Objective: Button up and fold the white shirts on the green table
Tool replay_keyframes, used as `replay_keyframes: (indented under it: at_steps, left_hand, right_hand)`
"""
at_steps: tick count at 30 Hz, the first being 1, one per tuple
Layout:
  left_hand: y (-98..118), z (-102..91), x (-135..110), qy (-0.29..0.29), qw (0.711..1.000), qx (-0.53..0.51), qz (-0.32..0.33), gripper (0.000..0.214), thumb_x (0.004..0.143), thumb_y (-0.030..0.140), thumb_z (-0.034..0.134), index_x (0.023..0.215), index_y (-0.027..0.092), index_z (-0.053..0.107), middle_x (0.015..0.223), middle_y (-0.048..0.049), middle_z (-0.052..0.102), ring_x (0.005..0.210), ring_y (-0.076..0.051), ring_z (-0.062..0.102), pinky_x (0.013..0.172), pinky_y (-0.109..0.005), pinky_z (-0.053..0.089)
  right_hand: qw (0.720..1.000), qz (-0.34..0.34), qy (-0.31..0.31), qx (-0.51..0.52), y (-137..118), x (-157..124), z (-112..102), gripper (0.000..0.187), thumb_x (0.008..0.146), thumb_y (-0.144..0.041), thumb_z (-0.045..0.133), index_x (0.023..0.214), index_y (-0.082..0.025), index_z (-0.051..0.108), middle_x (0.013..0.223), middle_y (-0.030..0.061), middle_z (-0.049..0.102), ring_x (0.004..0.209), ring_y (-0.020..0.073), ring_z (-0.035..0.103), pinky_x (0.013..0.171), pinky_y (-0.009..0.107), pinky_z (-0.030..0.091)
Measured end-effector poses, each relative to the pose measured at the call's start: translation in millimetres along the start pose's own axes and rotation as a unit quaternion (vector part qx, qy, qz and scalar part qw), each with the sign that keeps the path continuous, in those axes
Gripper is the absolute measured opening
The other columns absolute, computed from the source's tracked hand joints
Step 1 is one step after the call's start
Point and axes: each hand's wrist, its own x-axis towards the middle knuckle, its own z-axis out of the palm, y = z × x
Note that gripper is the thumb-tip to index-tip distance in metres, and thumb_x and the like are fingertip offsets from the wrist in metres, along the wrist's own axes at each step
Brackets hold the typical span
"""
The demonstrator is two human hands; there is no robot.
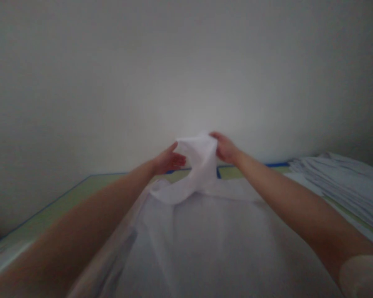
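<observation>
A thin white garment [211, 236] spreads over the surface in front of me, and a curved, collar-like band runs along its far edge. Part of it is raised into a peak between my two hands. My right hand [226, 149] grips the right side of this peak, thumb and fingers closed on the fabric. On the other side, my left hand [169, 159] has its thumb at the peak's left corner, seemingly pinching it. The other fingers of that hand stretch out below the corner. Blur hides the exact finger contact.
A stack of white fabric pieces [345, 186] lies at the right. Beneath everything is a green tabletop [90, 190] edged with blue tape [276, 164]. A plain pale wall [186, 74] rises right behind the table. Something whitish [6, 256] lies at the left edge.
</observation>
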Motion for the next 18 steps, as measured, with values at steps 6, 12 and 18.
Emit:
replay_keyframes:
  at_steps: [6, 12, 18]
  left_hand:
    - [44, 41.2, 44, -0.047, 0.975, -0.154, 0.152, 0.051, 0.081, 0.054, 0.041, 0.096, 0.009, 0.061, 0.096, -0.0159, 0.067, 0.096, -0.027, 0.061, 0.091, -0.040, 0.044]
    - [85, 59.7, 18, -0.037, 0.965, -0.083, 0.245, 0.028, 0.076, 0.027, 0.058, 0.092, 0.005, 0.063, 0.088, -0.0139, 0.067, 0.087, -0.026, 0.064, 0.087, -0.042, 0.047]
    - [80, 90.4, -68, -0.104, 0.951, 0.148, 0.251, 0.035, 0.079, 0.038, 0.059, 0.098, 0.010, 0.064, 0.086, -0.0107, 0.067, 0.078, -0.025, 0.065, 0.073, -0.040, 0.052]
  right_hand:
    - [0.993, 0.036, -0.107, 0.035, 2, -27, -5, 0.030, 0.059, -0.010, 0.065, 0.085, -0.019, 0.052, 0.074, -0.0038, 0.058, 0.070, 0.0101, 0.057, 0.069, 0.024, 0.045]
    - [0.978, 0.094, -0.086, 0.165, 9, -37, -10, 0.030, 0.076, -0.041, 0.054, 0.099, -0.022, 0.052, 0.086, 0.0010, 0.063, 0.086, 0.0179, 0.060, 0.078, 0.035, 0.048]
    - [0.976, 0.068, -0.127, 0.162, -38, -22, 0, 0.061, 0.080, -0.068, 0.035, 0.110, -0.018, 0.053, 0.099, 0.0076, 0.064, 0.108, 0.0244, 0.053, 0.090, 0.043, 0.044]
